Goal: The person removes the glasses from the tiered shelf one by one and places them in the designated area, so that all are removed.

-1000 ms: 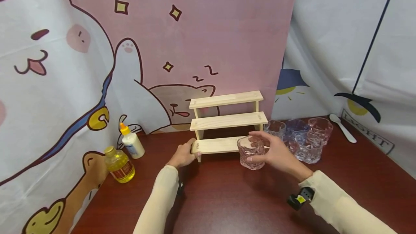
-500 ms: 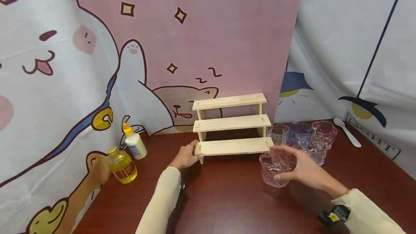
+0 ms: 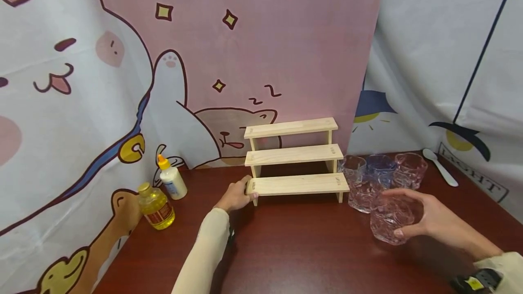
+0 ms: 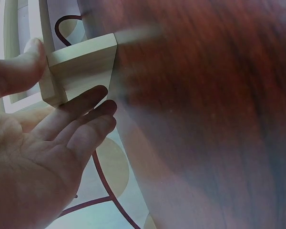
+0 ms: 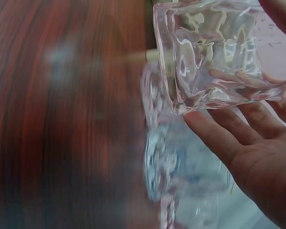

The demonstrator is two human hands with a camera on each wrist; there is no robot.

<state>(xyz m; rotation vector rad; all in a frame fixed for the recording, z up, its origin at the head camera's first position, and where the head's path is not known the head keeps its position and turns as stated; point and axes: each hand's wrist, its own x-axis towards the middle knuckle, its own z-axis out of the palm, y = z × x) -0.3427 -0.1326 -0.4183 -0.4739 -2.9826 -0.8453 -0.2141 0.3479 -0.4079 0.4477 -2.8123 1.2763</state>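
Observation:
A three-tier wooden step shelf (image 3: 300,185) stands against the back wall. At the left end of its lowest plank is my left hand (image 3: 236,195), the thumb on the plank's top and fingers at its end. In the left wrist view some fingers (image 4: 93,121) extend past the plank's end. My right hand (image 3: 435,218) holds a pale pink wavy glass (image 3: 390,223) between thumb and fingers, right of the shelf. That glass stays upright in the head view, in front of several others. Whether its base touches the table cannot be told.
Behind the held glass are a clear glass (image 3: 352,167), a blue glass (image 3: 380,163), a pink glass (image 3: 411,169) and another pinkish one (image 3: 360,196). A white spoon (image 3: 439,167) lies farther right. An oil bottle (image 3: 156,207) and a glue bottle (image 3: 173,179) stand left.
My right hand has carried the pink glass rightward, away from the front of the lowest plank to beside the other glasses. My left hand stays at the shelf's end. The head view has shifted slightly.

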